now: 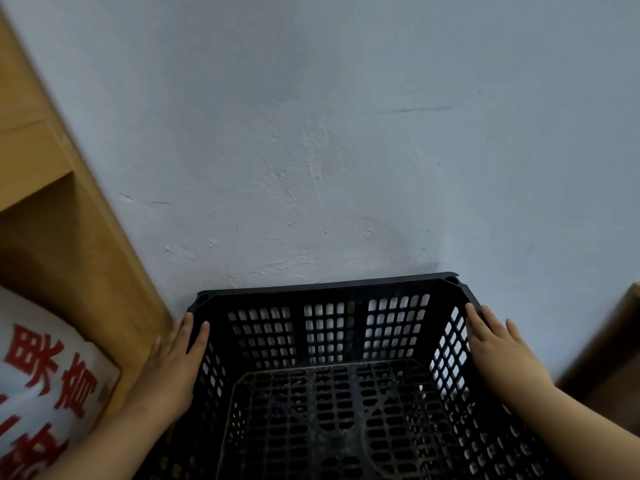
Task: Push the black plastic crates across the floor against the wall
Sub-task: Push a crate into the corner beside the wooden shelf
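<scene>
A black plastic crate (329,292) with perforated walls and floor fills the lower middle of the head view. Its far rim lies against the pale blue-grey wall (329,150). The crate is empty inside. My left hand (173,368) rests flat along the crate's left rim, fingers stretched toward the far left corner. My right hand (498,348) lies flat on the right rim, fingers pointing at the far right corner. Both hands press on the rims with fingers extended, not curled around them. The floor under the crate is hidden.
A wooden shelf unit (52,209) stands at the left, right next to my left hand. A white sack with red characters (45,375) sits in its lower compartment. A brown wooden or cardboard object (613,358) is at the right edge.
</scene>
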Demonstrator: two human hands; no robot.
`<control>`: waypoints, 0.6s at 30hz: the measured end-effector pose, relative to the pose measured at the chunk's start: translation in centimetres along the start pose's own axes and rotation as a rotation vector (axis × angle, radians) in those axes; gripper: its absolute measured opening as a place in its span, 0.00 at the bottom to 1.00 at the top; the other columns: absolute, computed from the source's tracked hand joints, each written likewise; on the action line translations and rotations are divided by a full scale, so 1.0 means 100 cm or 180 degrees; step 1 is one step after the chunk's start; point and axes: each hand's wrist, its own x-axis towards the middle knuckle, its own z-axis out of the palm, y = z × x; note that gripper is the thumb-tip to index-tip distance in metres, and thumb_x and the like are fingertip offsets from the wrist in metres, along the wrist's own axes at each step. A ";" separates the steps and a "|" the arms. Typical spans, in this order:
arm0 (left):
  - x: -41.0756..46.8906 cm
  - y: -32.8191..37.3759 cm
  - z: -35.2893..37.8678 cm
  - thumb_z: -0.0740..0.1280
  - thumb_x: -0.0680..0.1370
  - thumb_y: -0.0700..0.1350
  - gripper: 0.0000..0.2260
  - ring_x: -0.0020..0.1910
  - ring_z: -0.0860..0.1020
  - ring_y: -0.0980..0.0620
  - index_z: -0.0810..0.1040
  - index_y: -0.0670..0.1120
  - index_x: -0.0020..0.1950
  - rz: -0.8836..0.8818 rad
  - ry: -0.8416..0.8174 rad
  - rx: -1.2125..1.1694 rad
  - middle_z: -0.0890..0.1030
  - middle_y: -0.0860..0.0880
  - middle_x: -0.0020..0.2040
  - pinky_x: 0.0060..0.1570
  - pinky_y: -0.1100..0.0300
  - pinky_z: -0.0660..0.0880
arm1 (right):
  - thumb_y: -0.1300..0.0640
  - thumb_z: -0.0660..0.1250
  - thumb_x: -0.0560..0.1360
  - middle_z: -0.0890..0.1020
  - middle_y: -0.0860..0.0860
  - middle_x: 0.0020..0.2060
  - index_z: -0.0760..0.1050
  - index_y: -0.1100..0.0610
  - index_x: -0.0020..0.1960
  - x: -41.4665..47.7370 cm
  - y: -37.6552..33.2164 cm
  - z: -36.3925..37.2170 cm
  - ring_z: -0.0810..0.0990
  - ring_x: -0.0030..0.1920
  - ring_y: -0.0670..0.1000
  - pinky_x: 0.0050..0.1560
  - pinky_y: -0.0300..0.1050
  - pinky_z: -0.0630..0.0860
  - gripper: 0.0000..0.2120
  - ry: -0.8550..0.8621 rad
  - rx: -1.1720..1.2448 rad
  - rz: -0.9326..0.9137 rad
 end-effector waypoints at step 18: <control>0.001 -0.001 0.011 0.68 0.63 0.32 0.49 0.73 0.39 0.49 0.36 0.42 0.72 -0.0002 0.0617 0.0046 0.34 0.44 0.72 0.70 0.48 0.55 | 0.60 0.49 0.64 0.42 0.51 0.77 0.64 0.61 0.62 0.024 0.016 0.057 0.39 0.76 0.51 0.72 0.48 0.33 0.27 0.1433 0.0145 -0.0485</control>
